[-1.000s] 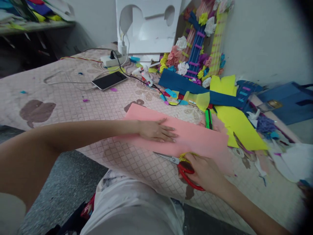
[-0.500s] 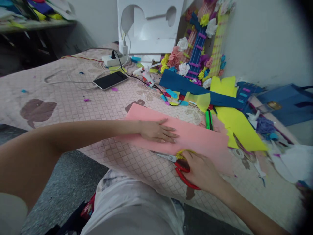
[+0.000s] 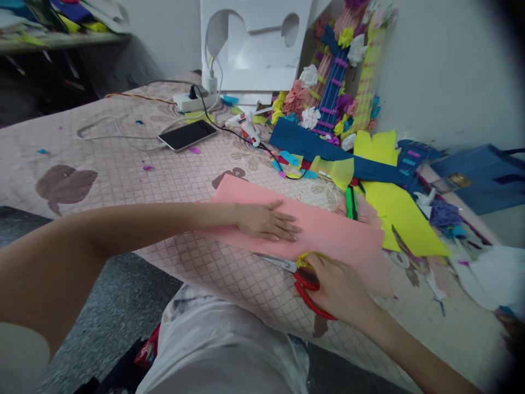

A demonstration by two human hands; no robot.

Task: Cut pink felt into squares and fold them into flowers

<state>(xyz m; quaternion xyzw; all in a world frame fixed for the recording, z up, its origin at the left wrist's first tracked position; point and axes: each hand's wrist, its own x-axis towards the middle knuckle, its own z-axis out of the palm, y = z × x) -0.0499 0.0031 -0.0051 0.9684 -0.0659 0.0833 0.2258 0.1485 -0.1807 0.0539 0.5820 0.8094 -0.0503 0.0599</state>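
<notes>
A long sheet of pink paper [image 3: 336,232] lies flat on the patterned tablecloth in front of me. My left hand [image 3: 268,221] rests palm down on its middle, fingers stretched out and slightly apart. Just below and to the right, my right hand [image 3: 334,284] grips a pair of scissors [image 3: 304,282] with red handles and yellow wrapping on one loop. The scissors' blades point left along the paper's near edge and look closed together. Part of the paper is hidden under both hands.
A green cutter [image 3: 351,203] lies beyond the paper, beside yellow sheets [image 3: 404,219] and a dark blue strip [image 3: 328,153]. Farther back are a glue gun [image 3: 245,127] with its cord, a phone [image 3: 187,135] and a power strip [image 3: 192,102]. Paper-flower guitars [image 3: 332,87] lean on the wall.
The whole view has shifted very slightly. Both hands, the scissors and the pink paper keep their places relative to one another.
</notes>
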